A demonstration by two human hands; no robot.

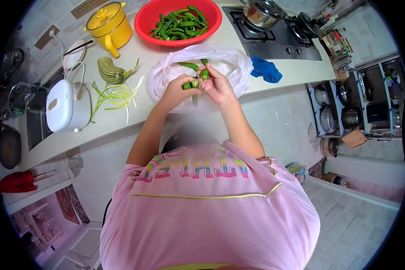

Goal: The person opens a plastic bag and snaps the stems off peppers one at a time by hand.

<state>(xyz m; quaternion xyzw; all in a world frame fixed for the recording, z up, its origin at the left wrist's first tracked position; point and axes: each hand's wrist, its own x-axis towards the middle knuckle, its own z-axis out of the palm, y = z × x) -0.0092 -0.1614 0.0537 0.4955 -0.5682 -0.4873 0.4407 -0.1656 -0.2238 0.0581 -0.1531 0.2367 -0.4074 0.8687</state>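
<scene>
**Both Hands Closed on a Green Pepper Over a Plastic Bag**

Head view: The person stood at a pale kitchen counter (135, 112) in a pink shirt (207, 211), both forearms reaching forward. The left hand (177, 92) had its fingers curled shut around the lower part of a green pepper (195, 84), and the right hand (216, 83) pinched the same pepper near its top, fingertips pressed together on it. The two hands touched each other around the pepper, which sat between them just above a white plastic bag (238, 63) lying open on the counter. More green peppers showed inside the bag just behind the fingers.

Farther back on the counter stood a red bowl (144, 20) piled with green peppers, well apart from the hands. Beside it to the left sat a yellow pot (110, 27) with its lid on. A striped green squash (110, 71) lay nearer the person, with a loose heap of pale green peelings (114, 96) just below it. A white rice cooker (67, 105) stood at the counter's left end. To the right of the bag lay a crumpled blue cloth (265, 69), beside a black gas stove (279, 38) carrying a steel pot (261, 13).
</scene>
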